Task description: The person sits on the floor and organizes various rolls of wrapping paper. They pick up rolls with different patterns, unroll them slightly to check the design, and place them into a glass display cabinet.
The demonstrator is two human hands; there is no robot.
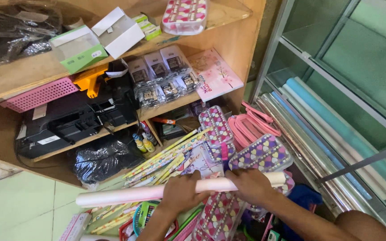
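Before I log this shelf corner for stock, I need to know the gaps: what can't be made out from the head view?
- Pale pink paper roll: its middle is covered by the left hand and right hand.
- Black plastic bag: contents hidden by the wrapping.
- Heart-patterned case on the top shelf: cut off by the upper edge.
- Small packets: too small to tell what they hold.
- Items under the hands: cut off by the bottom edge.

A stationery shop: wooden shelves (228,42) crammed with packaged goods, wrapping-paper rolls (336,129) stacked alongside.

Left hand (182,193) & right hand (249,185): both bare, no gloves, forearms w/o sleeves, 2 arms showing.
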